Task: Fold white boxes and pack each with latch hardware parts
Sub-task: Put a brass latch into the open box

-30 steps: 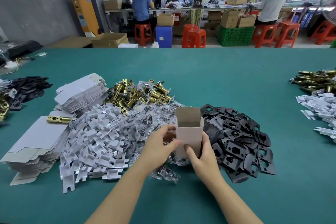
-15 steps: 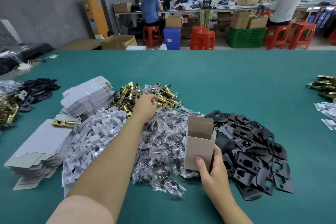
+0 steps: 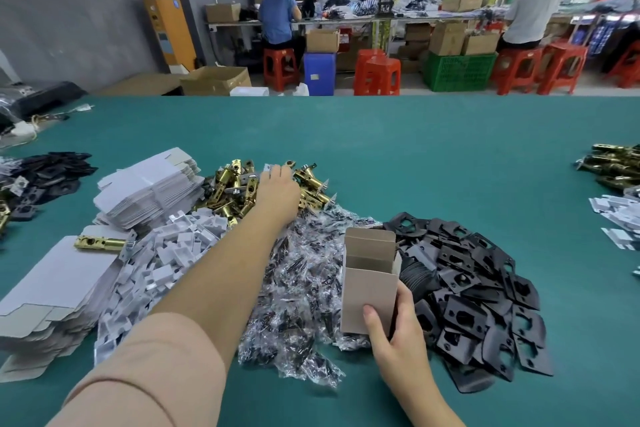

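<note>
- Right now the right hand (image 3: 394, 333) is wrapped around the lower part of the folded box (image 3: 369, 284), thumb on the near face, fingers curled behind it.
- That box stands upright, top flaps open, at the near middle of the green table (image 3: 433, 156), between the heap of clear bags and the black plates.
- Over on the far side, the left hand (image 3: 277, 189) is stretched out across the heaps and lies on the pile of brass latches (image 3: 239, 187); its fingertips are down among the parts, and I cannot tell whether they have closed on a latch or not.
- A pink sleeve (image 3: 156, 378) covers the upper part of that left arm at the near edge.
- Clear plastic bags (image 3: 298, 288) of small dark parts spread beneath the left forearm, touching the base of the box.
- Black plates (image 3: 481, 291) lie heaped just right of the box, and the right hand's knuckles sit against them.
- White plastic pieces (image 3: 162, 253) are heaped left of the bags.
- Flat white box blanks (image 3: 149, 187) are stacked far left, beside the latches, and a second stack (image 3: 55, 284) sits near left, with a single brass latch (image 3: 100, 242) lying on top.
- More brass latches (image 3: 613, 166) and white pieces (image 3: 616, 211) lie at the far right edge.
- More black plates (image 3: 52, 172) sit at the far left edge.
- Beyond the table, people sit on red stools (image 3: 377, 74) at a long workbench, backs turned.
</note>
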Demonstrator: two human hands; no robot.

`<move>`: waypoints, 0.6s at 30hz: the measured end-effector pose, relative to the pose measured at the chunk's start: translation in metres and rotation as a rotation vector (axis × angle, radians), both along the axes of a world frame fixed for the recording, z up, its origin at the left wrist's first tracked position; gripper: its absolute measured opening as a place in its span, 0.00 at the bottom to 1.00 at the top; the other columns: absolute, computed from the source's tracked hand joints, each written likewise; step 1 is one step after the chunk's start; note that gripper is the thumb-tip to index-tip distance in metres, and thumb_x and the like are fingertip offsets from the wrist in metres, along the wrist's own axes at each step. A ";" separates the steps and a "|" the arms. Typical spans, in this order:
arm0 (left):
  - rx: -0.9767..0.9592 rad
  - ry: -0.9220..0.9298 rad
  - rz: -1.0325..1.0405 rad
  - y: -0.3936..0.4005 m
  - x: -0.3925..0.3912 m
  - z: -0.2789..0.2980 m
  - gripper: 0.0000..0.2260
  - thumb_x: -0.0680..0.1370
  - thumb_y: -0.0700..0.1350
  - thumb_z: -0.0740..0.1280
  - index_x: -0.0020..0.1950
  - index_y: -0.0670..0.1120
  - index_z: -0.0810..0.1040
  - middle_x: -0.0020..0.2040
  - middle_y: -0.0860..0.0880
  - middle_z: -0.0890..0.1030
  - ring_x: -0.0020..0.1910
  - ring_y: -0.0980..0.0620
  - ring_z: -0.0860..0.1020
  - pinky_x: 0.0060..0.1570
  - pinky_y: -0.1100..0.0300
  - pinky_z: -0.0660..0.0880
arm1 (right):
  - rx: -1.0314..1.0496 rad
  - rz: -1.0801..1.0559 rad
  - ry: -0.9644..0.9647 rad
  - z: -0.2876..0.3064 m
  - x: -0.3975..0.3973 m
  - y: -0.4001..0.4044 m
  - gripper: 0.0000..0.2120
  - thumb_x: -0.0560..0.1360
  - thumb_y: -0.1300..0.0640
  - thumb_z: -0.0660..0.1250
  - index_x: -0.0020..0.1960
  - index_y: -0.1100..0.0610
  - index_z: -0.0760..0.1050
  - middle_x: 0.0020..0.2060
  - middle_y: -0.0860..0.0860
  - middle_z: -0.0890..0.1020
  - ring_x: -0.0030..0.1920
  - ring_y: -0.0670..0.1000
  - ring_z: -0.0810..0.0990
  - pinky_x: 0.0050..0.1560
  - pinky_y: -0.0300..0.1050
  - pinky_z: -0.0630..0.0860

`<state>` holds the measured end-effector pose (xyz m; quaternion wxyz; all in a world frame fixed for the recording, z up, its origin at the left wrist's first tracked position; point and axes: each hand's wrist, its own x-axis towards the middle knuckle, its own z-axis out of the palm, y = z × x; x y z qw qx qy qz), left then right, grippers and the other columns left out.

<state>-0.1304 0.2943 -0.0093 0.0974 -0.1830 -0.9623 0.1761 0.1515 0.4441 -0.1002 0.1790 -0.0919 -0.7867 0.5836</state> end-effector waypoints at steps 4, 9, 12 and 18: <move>0.210 0.113 0.000 -0.011 0.007 0.013 0.09 0.75 0.46 0.69 0.54 0.47 0.77 0.55 0.47 0.70 0.56 0.46 0.68 0.59 0.51 0.69 | -0.003 0.002 -0.006 -0.001 0.000 0.000 0.25 0.80 0.58 0.69 0.67 0.36 0.63 0.59 0.44 0.80 0.56 0.39 0.79 0.50 0.29 0.75; 1.331 0.083 0.182 -0.030 0.053 0.025 0.11 0.76 0.54 0.73 0.47 0.49 0.76 0.45 0.53 0.77 0.41 0.54 0.76 0.41 0.59 0.74 | 0.000 -0.006 -0.003 0.000 -0.001 0.000 0.24 0.80 0.58 0.69 0.66 0.36 0.63 0.60 0.44 0.80 0.56 0.37 0.79 0.50 0.28 0.73; 2.100 -0.426 0.446 -0.040 0.084 0.026 0.12 0.78 0.51 0.73 0.52 0.44 0.78 0.49 0.47 0.79 0.42 0.53 0.76 0.45 0.58 0.77 | -0.008 -0.014 -0.001 0.002 0.000 -0.001 0.25 0.80 0.59 0.69 0.65 0.35 0.63 0.60 0.43 0.80 0.56 0.37 0.79 0.50 0.28 0.74; 1.742 -0.625 0.317 -0.039 0.139 0.027 0.19 0.81 0.60 0.61 0.56 0.45 0.78 0.50 0.46 0.81 0.48 0.51 0.78 0.56 0.51 0.70 | -0.003 -0.021 0.001 0.001 0.003 -0.001 0.24 0.80 0.58 0.69 0.64 0.34 0.63 0.59 0.43 0.80 0.56 0.38 0.79 0.51 0.32 0.75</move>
